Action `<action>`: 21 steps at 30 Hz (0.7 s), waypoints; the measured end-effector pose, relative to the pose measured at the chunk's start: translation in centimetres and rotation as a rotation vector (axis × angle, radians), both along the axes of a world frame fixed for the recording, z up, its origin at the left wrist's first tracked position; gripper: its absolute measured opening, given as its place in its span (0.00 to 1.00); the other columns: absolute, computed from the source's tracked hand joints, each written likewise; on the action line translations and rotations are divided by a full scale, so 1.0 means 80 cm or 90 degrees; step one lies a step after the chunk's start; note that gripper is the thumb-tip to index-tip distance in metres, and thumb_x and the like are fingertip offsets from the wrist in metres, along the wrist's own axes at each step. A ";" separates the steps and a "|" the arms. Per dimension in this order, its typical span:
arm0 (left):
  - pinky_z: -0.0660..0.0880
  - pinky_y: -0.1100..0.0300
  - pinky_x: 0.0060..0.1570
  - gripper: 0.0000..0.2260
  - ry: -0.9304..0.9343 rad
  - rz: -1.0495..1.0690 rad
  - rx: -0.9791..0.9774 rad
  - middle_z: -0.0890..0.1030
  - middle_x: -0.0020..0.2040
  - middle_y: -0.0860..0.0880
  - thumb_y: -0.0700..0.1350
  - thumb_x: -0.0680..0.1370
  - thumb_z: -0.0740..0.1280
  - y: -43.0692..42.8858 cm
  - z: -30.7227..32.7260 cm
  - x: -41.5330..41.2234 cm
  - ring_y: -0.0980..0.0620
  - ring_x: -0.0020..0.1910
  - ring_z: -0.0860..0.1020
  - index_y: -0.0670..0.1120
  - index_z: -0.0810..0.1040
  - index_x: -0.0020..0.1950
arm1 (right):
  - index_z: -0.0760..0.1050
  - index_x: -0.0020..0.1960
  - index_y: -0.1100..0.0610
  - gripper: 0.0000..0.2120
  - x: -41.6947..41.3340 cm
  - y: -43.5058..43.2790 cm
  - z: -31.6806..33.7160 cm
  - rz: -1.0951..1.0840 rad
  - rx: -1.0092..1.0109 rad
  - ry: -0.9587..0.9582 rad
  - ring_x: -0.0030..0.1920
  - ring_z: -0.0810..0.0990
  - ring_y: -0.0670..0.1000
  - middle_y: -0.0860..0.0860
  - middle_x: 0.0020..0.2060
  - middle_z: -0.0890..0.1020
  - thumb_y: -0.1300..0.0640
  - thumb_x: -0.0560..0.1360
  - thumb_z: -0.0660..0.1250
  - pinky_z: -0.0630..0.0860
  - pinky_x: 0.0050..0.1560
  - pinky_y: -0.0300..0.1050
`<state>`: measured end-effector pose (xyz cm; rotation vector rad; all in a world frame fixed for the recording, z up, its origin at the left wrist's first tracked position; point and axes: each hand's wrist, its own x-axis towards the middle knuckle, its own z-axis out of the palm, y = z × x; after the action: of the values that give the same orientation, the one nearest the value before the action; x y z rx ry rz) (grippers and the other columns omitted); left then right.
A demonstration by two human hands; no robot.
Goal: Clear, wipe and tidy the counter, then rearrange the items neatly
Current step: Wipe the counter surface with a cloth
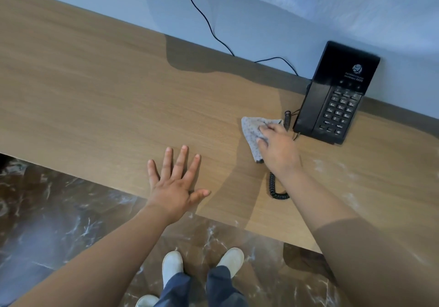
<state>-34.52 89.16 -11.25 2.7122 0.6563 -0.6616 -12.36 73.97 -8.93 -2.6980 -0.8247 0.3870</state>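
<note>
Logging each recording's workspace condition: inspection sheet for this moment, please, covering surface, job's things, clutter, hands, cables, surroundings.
Surface: wooden counter, whitish smears near its right end.
Job's things: grey cloth on the counter; black phone against the wall.
Clutter: nothing seen.
Hands: left hand flat on the counter, fingers spread; right hand presses the cloth, fingers bent.
Cables: coiled cord passes under the right wrist; thin cable down the wall.
Surroundings: marble floor, white slippers.

A dark brown marble floor [59,211] with white veins is showing along the near side. A pale blue wall [107,3] is rising at the far side, a thin black cable [200,12] hanging down it.
</note>
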 end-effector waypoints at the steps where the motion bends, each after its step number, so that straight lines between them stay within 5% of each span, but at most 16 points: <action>1: 0.32 0.33 0.69 0.37 0.003 -0.001 0.002 0.19 0.69 0.54 0.75 0.63 0.27 0.000 0.000 0.000 0.42 0.72 0.24 0.60 0.19 0.66 | 0.70 0.71 0.58 0.19 -0.012 -0.005 0.000 0.005 0.008 0.004 0.66 0.72 0.53 0.53 0.71 0.67 0.56 0.81 0.59 0.70 0.60 0.45; 9: 0.33 0.32 0.69 0.37 0.024 -0.006 -0.005 0.23 0.73 0.51 0.73 0.74 0.41 0.001 0.007 0.002 0.42 0.72 0.25 0.59 0.27 0.74 | 0.71 0.71 0.54 0.19 -0.130 -0.049 0.007 0.013 0.034 0.030 0.66 0.72 0.48 0.47 0.72 0.67 0.54 0.81 0.61 0.71 0.63 0.43; 17: 0.33 0.35 0.70 0.38 -0.015 0.000 -0.061 0.29 0.77 0.52 0.72 0.75 0.48 0.009 0.015 0.000 0.43 0.74 0.28 0.59 0.35 0.78 | 0.73 0.69 0.52 0.18 -0.224 -0.077 0.010 0.016 0.043 0.070 0.69 0.68 0.46 0.47 0.70 0.68 0.54 0.80 0.61 0.67 0.67 0.39; 21: 0.37 0.39 0.73 0.36 -0.073 0.004 -0.103 0.38 0.80 0.52 0.67 0.78 0.53 0.012 0.026 -0.014 0.46 0.78 0.36 0.56 0.42 0.79 | 0.77 0.65 0.52 0.16 -0.253 -0.087 0.020 0.021 0.048 0.097 0.61 0.73 0.44 0.45 0.64 0.72 0.55 0.80 0.62 0.70 0.60 0.37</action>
<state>-35.68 90.10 -9.19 2.5749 0.5584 -0.5275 -32.57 67.04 -7.30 -2.5519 -0.8246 0.5492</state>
